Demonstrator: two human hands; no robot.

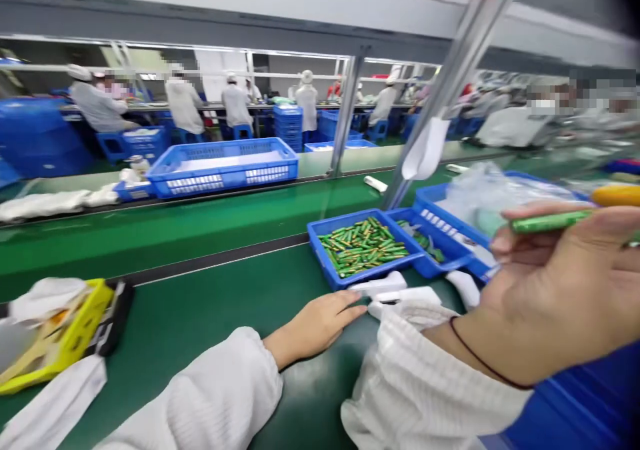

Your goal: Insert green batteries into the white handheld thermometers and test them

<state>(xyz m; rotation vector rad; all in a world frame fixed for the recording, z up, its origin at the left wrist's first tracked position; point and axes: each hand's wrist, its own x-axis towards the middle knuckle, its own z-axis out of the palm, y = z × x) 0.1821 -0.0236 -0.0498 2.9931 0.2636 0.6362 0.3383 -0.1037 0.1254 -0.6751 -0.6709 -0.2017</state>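
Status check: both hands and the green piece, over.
Right hand raised, pinching green battery. Left hand flat on belt, touching white part. Blue tray of green batteries just beyond. Nothing in between.

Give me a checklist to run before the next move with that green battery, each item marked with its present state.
1. Right hand grips the green battery: ok, pinched at the fingertips.
2. Left hand steadies a white part: cannot tell, fingertips reach it but contact is unclear.
3. Battery tray stocked: ok, many green cells inside.
4. Second blue tray stocked: ok, only a few pieces.
5. Battery polarity: cannot tell, ends blurred.
6. Green work surface between the hands and the yellow tray: ok, bare.
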